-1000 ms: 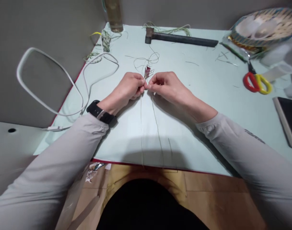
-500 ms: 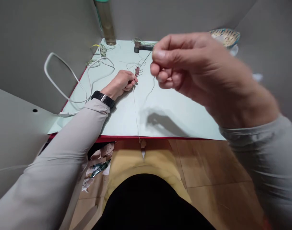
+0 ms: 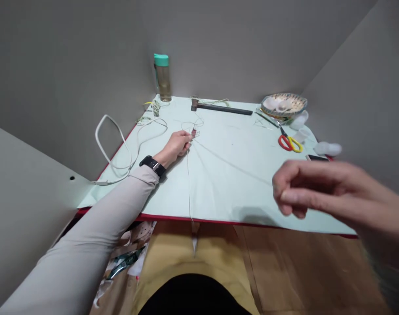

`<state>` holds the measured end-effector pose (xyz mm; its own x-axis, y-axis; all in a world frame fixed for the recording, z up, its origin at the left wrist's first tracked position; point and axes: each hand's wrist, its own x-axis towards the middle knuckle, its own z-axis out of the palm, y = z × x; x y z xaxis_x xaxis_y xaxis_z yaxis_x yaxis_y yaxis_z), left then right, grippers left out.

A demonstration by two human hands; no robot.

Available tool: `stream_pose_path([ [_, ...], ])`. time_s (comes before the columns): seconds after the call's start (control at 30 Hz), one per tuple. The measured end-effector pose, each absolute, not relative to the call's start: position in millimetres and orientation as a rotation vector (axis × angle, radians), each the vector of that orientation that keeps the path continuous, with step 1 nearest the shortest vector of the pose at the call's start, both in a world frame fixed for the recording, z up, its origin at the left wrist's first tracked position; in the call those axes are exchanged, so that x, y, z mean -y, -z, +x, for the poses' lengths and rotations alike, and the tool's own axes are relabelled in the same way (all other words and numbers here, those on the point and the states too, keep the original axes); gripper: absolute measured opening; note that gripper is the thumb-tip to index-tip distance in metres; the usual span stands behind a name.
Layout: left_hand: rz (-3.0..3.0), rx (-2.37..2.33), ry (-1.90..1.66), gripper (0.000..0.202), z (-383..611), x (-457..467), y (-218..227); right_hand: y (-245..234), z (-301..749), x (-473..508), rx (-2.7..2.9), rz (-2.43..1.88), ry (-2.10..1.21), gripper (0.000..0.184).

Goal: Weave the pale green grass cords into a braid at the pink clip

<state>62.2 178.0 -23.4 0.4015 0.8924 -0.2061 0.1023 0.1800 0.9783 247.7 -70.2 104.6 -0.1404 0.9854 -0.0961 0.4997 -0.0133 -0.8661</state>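
My left hand [image 3: 179,145] rests on the pale table cover with its fingers pinched on a thin cord, right beside a small dark red binder clip [image 3: 193,132]. One strand of light cord [image 3: 189,183] runs from these fingers down over the table's front edge. My right hand [image 3: 304,190], raised over the right front of the table, is closed on another strand, a thin cord [image 3: 232,165] pulled straight from near the clip. Loose loops of cord [image 3: 198,120] lie behind the clip. The exact knot or crossing at my left fingertips is too small to make out.
A hammer [image 3: 223,108] lies along the back, with a bottle [image 3: 163,81] to its left. Scissors [image 3: 290,143] and a woven basket [image 3: 284,104] are at the right. A white cable [image 3: 130,166] loops at left. Grey panels [image 3: 219,48] enclose the table.
My right hand has swung from above the table's centre down to the right, drawing its strand out straight. My left hand stays by the clip. The view has tilted up, showing more of the back.
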Motion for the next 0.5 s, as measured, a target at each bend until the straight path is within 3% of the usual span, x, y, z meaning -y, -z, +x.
stream_pose_path([
  [0.17, 1.306, -1.076, -0.706, 0.021, 66.5, -184.1, 25.5, -73.8, 268.3, 64.6, 2.118, -1.572, -1.274, 0.036],
  [0.5, 1.269, -1.104, -0.709, 0.020, 68.2, -189.1, 22.0, -16.9, 267.6, -70.2, 1.947, -1.666, -0.782, 0.039],
])
